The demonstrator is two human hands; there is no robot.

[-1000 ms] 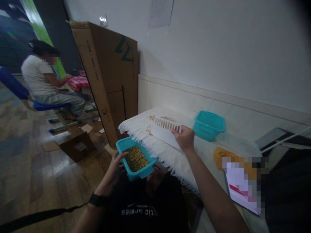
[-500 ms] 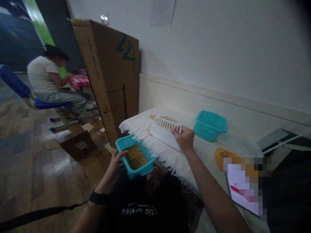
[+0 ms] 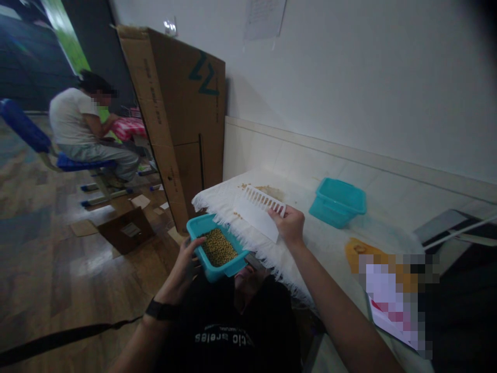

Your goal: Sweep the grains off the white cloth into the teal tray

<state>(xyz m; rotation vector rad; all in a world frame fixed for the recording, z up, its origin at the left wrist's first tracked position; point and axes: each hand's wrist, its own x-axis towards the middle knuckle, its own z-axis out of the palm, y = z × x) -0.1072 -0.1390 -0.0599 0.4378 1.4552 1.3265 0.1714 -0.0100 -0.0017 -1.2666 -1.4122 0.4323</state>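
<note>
My left hand point(image 3: 186, 261) is closed on the near-left rim of a teal plastic tub point(image 3: 229, 268), held tilted below the table edge. Yellowish, bean-like grains point(image 3: 220, 247) fill its bottom. In my right hand point(image 3: 290, 223) is a flat white plastic scraper point(image 3: 256, 217) with a row of slots along its far edge, gripped at its right end. The scraper lies on or just over a white fringed cloth point(image 3: 217, 194). Loose grains point(image 3: 267, 191) are scattered on the cloth beyond it, and a few lie at its left side.
A second teal tub point(image 3: 337, 207) stands on the table by the wall. To its right are an orange packet point(image 3: 355, 254) and a phone or tablet point(image 3: 392, 305). A tall cardboard box point(image 3: 186, 119) stands at the table's left end. Further left, a person point(image 3: 73, 119) sits working.
My right hand has drawn the scraper slightly toward me and left, toward the tub. Fewer grains show at the scraper's left side. The left hand keeps hold of the tub.
</note>
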